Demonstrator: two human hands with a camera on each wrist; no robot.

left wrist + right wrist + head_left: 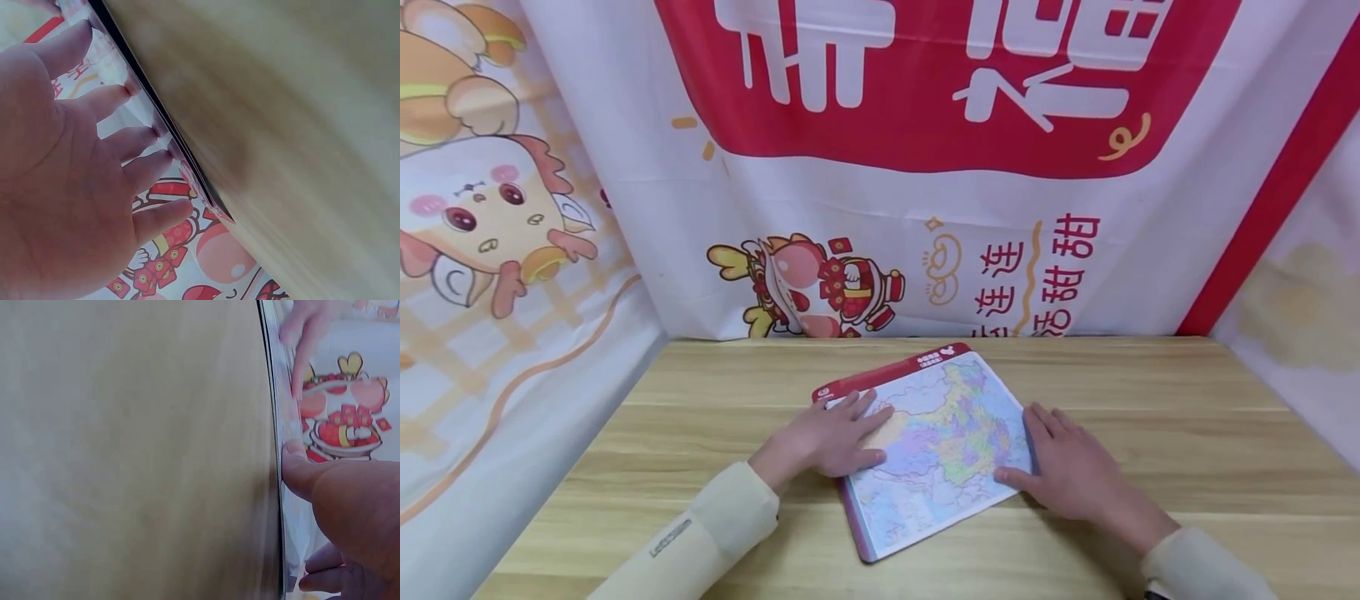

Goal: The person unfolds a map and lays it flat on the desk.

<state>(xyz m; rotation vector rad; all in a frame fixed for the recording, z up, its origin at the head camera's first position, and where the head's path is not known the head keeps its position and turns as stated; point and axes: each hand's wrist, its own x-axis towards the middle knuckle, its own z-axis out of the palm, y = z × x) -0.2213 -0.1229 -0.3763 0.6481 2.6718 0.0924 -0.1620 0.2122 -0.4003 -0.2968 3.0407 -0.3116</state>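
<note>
A flat map board [955,417] with coloured regions and a red band along its far edge lies tilted on the wooden table. My left hand [835,437] rests on its left part with the fingers spread; the left wrist view shows those fingertips [119,94] touching the glossy surface. At the board's right edge is my right hand [1067,467], its thumb on the map and its straight fingers along the edge. In the right wrist view the right thumb [300,465] presses near the board's thin dark rim [275,425].
Wood-grain tabletop [700,417] surrounds the board. Behind it hangs a white cloth [850,196] with red lettering and a cartoon figure [820,287]. Another printed cloth [490,275] covers the left side, and a pale one [1300,308] the right.
</note>
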